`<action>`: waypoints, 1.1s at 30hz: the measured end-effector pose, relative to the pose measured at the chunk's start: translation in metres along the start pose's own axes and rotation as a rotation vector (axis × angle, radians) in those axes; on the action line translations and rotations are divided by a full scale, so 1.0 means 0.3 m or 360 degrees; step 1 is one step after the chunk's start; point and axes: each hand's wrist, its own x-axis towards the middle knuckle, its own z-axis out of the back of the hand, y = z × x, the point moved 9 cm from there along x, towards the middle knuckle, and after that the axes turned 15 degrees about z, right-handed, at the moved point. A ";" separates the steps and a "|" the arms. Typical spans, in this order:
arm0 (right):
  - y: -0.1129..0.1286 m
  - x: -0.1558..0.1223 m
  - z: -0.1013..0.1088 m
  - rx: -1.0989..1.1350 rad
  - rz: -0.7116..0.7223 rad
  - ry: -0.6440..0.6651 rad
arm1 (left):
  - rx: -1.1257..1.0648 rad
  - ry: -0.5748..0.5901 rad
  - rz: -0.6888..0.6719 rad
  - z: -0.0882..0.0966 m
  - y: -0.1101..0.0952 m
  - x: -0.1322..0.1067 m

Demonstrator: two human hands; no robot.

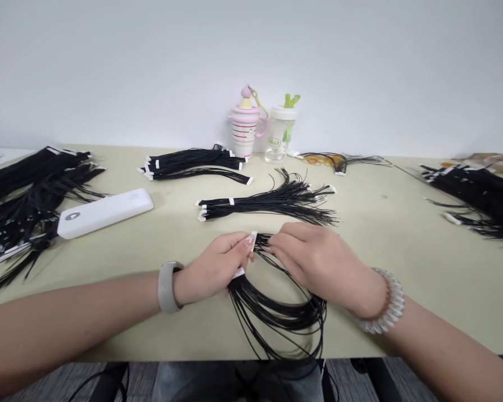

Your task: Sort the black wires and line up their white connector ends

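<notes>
Both my hands meet near the front middle of the beige table [394,234]. My left hand [218,268] is closed, pinching a white connector on a looped bundle of thin black wires [276,312]. My right hand [314,259] is closed on the same bundle's ends just to the right. The loop of wires droops over the table's front edge. A grey band sits on my left wrist and a clear coil band on my right wrist.
More black wire bundles lie around: one just beyond my hands [272,202], one further back [193,162], a big pile at left [25,195], another at right [478,195]. A white flat device [104,212] lies at left. Two small bottles [260,131] stand by the wall.
</notes>
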 end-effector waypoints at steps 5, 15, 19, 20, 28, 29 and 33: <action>0.015 0.000 0.012 0.0026 0.0041 -0.0056 | -0.0059 0.0008 0.0057 0.000 0.004 0.002; 0.013 -0.017 0.026 -0.0069 0.0072 -0.0055 | -0.0150 -0.0035 0.0146 0.018 0.016 0.012; 0.025 -0.003 0.014 -0.0061 0.0108 -0.0039 | -0.0160 0.0000 0.0112 0.010 0.007 0.010; 0.029 -0.001 0.017 -0.0088 0.0122 -0.0046 | -0.0153 0.0005 0.0109 0.008 0.006 0.010; 0.068 0.010 0.043 -0.0267 0.0278 -0.0091 | -0.0110 -0.0007 0.0097 0.007 0.000 0.003; 0.069 0.009 0.044 -0.0280 0.0286 -0.0096 | -0.0110 -0.0003 0.0109 0.007 0.002 0.004; 0.079 0.008 0.049 -0.0353 0.0332 -0.0136 | -0.0094 -0.0001 0.0122 0.007 0.005 0.007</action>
